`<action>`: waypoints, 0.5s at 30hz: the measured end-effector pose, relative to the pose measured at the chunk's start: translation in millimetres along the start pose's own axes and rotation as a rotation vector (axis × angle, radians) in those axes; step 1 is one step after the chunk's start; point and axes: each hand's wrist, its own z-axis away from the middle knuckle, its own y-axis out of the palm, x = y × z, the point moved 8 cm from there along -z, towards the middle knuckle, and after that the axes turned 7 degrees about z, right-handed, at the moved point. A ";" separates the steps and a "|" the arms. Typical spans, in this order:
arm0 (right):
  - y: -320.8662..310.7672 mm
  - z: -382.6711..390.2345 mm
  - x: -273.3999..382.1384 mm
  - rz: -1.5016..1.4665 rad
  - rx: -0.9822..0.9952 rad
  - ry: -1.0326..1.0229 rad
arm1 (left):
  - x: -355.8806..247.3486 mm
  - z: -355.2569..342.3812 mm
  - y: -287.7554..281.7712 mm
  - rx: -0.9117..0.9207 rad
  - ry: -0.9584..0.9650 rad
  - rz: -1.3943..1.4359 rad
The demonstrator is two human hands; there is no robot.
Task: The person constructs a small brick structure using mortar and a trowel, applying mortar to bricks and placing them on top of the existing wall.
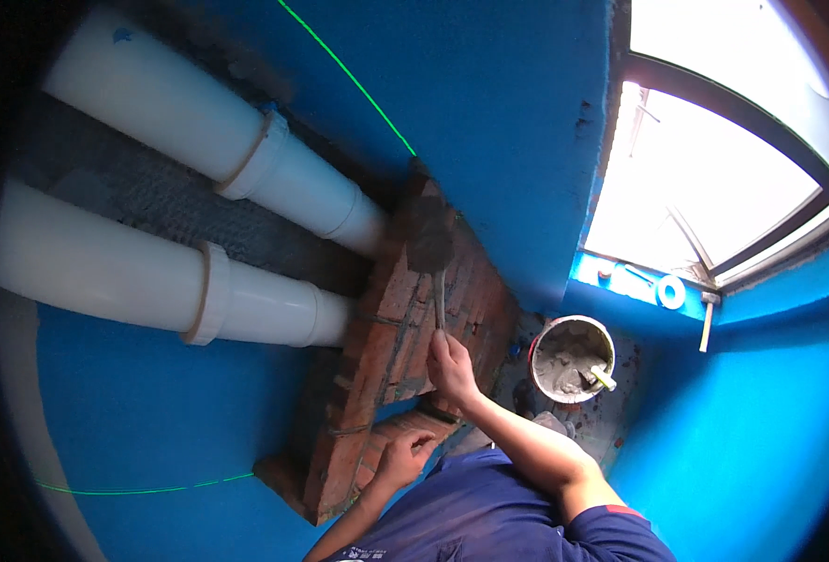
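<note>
My right hand is closed round the thin handle of a trowel. The trowel's dark, mortar-coloured head lies over the upper part of a red brick structure, close to the blue wall; I cannot tell whether it touches the bricks. Lower down, my left hand hovers by a brick ledge with its fingers loosely bent and nothing visible in them. Right of my right hand stands a round bucket of wet grey mortar, with a yellow-green-handled tool stuck in it.
Two thick white pipes run from the left into the brickwork. Green laser lines cross the blue wall. On the windowsill at right lie a white roll of tape and a hammer. Debris lies around the bucket.
</note>
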 end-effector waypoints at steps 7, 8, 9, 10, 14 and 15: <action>-92.9 91.5 -23.4 0.459 -0.009 0.042 | 20.2 -47.3 76.6 0.230 -0.087 0.839; -94.2 109.6 -9.4 0.541 0.002 0.076 | 11.9 -53.3 96.0 0.301 -0.098 0.912; -98.5 122.5 4.4 0.609 -0.025 0.041 | 2.3 -59.9 117.5 0.372 -0.103 0.985; -116.0 132.8 -16.9 0.719 -0.074 -0.012 | -10.5 -64.6 134.9 0.422 -0.111 1.062; -168.8 154.2 -79.7 0.656 0.169 0.482 | 63.1 -65.4 200.2 0.171 -0.431 0.932; -190.9 155.0 -92.5 0.632 0.254 0.523 | 80.6 -61.1 212.7 0.153 -0.536 0.975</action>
